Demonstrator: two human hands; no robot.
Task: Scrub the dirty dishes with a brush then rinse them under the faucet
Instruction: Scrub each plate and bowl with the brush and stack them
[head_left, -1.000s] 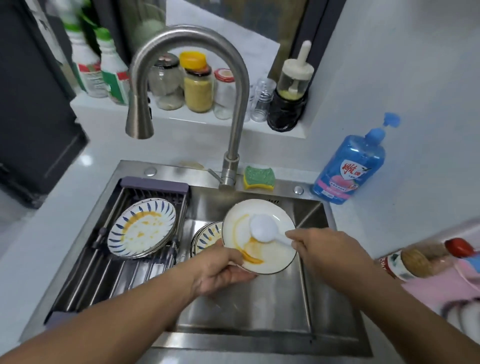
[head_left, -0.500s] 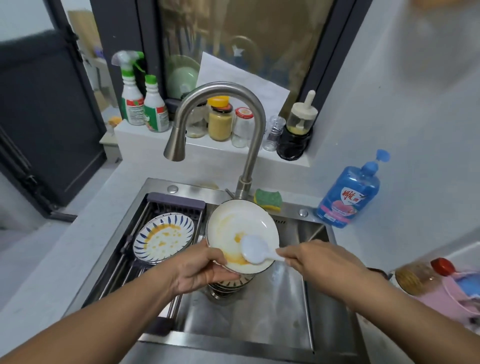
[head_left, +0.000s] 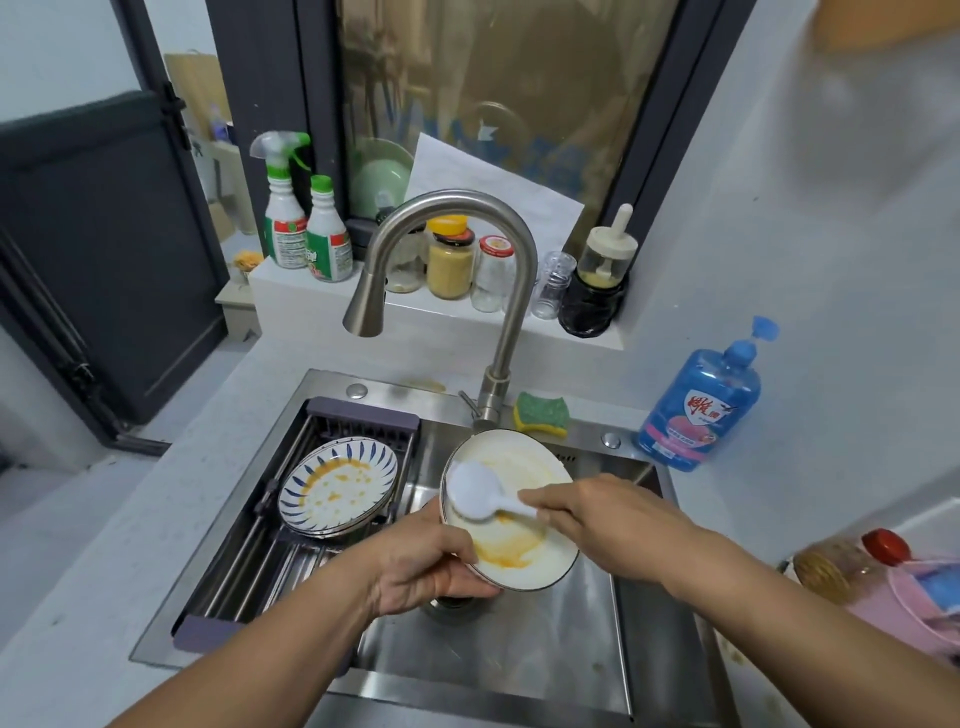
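A white plate (head_left: 511, 514) is held tilted above the sink (head_left: 498, 660), just below the middle of the view, gripped at its eight o'clock rim by the left hand (head_left: 421, 566), whose fingers are clamped around the edge. The right hand (head_left: 608, 525) is closed on the handle of a white brush (head_left: 475, 491), and the brush head is pressed against the plate's face toward ten o'clock. An orange smear is seen on the plate's lower part, at about six o'clock, so scrubbing of this dish is judged to be under way and unfinished. No water is seen running from the faucet (head_left: 441, 254), whose spout hangs at eleven o'clock from the plate, so rinsing is judged not yet begun. At nine o'clock, a blue-patterned plate (head_left: 337, 491), also stained orange, is left lying on the drain rack (head_left: 291, 519); something may be stacked beneath it, though that cannot be made out clearly. At least this dish is judged to remain for scrubbing and rinsing.
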